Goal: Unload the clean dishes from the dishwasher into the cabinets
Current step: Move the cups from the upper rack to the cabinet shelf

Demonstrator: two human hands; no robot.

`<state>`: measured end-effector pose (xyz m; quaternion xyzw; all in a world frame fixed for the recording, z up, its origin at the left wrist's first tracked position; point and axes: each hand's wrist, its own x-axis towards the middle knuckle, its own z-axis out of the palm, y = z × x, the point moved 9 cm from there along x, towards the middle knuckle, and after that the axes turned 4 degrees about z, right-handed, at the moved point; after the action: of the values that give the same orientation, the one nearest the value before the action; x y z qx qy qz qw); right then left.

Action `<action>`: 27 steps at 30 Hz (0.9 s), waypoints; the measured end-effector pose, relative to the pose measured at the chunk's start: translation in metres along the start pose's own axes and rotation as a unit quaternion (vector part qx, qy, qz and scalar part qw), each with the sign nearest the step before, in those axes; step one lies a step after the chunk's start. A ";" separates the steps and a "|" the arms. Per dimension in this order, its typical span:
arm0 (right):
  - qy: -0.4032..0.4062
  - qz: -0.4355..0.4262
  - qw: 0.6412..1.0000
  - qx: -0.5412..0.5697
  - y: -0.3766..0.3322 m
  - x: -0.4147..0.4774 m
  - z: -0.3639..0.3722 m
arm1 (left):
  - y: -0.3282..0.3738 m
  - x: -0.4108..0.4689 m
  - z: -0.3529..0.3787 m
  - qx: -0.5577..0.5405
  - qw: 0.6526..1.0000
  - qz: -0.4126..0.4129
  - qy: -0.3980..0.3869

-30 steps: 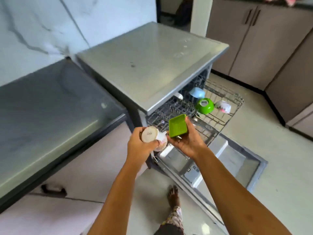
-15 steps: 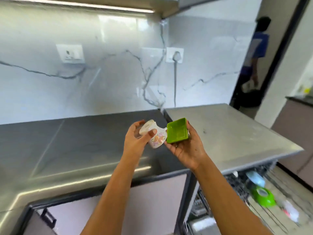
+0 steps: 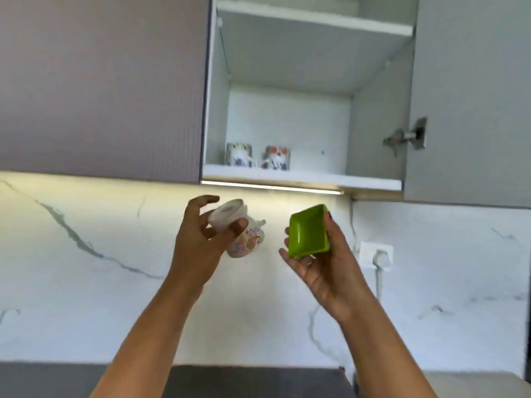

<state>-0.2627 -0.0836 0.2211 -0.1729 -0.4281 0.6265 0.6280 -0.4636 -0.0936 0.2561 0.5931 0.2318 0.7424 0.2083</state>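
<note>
A: Where's the cup (image 3: 244,235)?

B: In the left hand (image 3: 198,242), fingers and thumb curled round its base end. It lies tipped over, with the base up toward the camera, the mouth pointing down and away to the right, and the handle on the side away from the palm.

A: And the green dish (image 3: 309,232)?

B: It's propped in the right hand (image 3: 327,271), pinched between the thumb on one edge and the fingers on the opposite one, hollow side turned toward the left hand. The two pieces are apart, not touching.

A: So where does the shelf (image 3: 316,180) lie from them?

B: Above and beyond both hands, inside the open cabinet. The two mugs (image 3: 238,155) stand upright on it (one just beside the other), roughly over the left hand. The bare stretch of shelf is over the right hand and out toward the open door (image 3: 465,110).

A: Which should go up first, you reckon?

B: My guess is the dish, since the right hand sits under the free space. The cup's long axis would need swinging upright before it can stand, and the left hand would have to steer to the right of the mugs. The risk is bumping them.
</note>
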 end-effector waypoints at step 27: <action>0.192 -0.110 0.597 -0.771 -0.180 0.209 -0.006 | -0.043 0.240 0.101 0.537 0.840 -0.019 -0.070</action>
<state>-0.1749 0.0863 0.4202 -0.6610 -0.6371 -0.0587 0.3922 -0.4137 0.0909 0.4382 0.6579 0.5902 0.4539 -0.1130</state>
